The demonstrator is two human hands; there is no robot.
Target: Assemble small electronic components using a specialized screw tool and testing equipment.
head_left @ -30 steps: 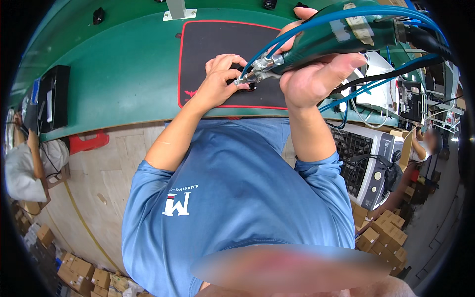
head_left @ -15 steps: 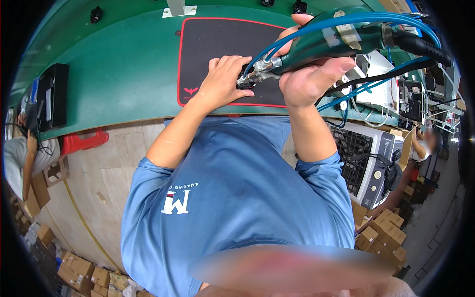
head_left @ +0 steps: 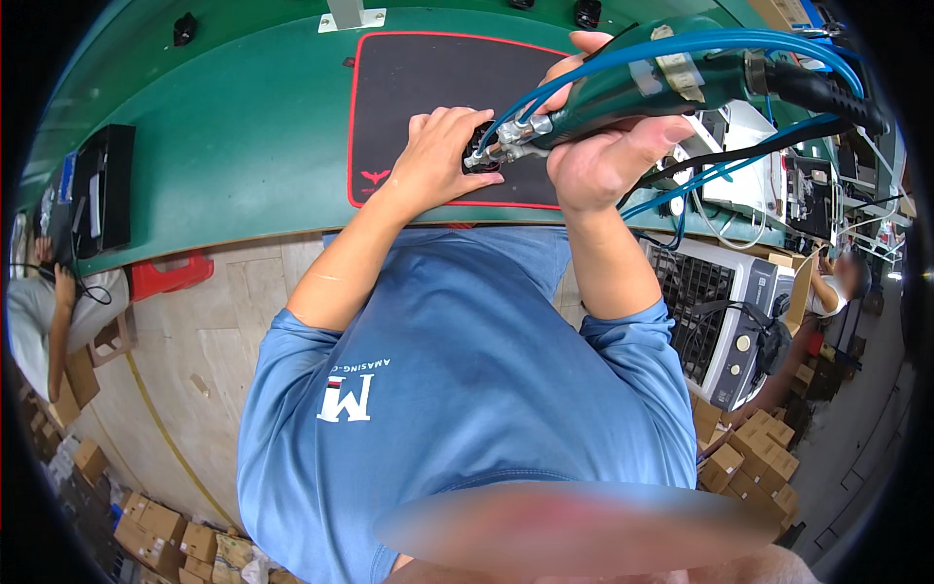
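Observation:
My right hand (head_left: 605,167) is wrapped round a dark green powered screwdriver (head_left: 623,95) with a metal nose, blue air hoses and a black cable. Its nose slants down to the left, onto a small black part (head_left: 479,146). That part lies on a black mat (head_left: 409,73) with a red edge. Thumb and fingers of my left hand (head_left: 436,161) close round the part and steady it from the left. The screwdriver's nose and my fingers cover much of the part, so its kind is hard to make out.
The mat lies on a green worktable (head_left: 243,165). A black tray (head_left: 107,185) stands at its left end, and a metal post foot (head_left: 352,19) at the back. Hoses loop over the right side, near white equipment (head_left: 744,170). Other people sit at far left and far right.
The screwdriver's nose has shifted slightly to the left over the part, and more of the black part shows. My left hand keeps its grip, almost unmoved.

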